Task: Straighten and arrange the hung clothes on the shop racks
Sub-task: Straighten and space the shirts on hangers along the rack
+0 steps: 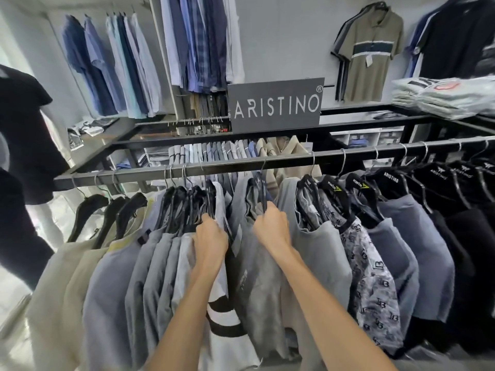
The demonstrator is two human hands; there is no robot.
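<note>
A black metal rail (241, 164) runs across the view with shirts on black hangers. My left hand (210, 238) grips the shoulder of a white shirt with black stripes (222, 311) at the end of a tight bunch of grey shirts (160, 263). My right hand (272, 228) is closed on the black hanger (261, 191) of a grey shirt (257, 285) just to the right. A gap between the two shirts lies between my hands. Further right hang a grey vest, a patterned shirt (372, 285), blue-grey and black shirts.
A grey ARISTINO sign (276, 105) stands on the rack's upper frame. Folded shirts (442, 97) are stacked at the top right. Blue shirts (112, 68) and an olive polo (371, 54) hang on the back wall. A black garment (21, 135) hangs at the left.
</note>
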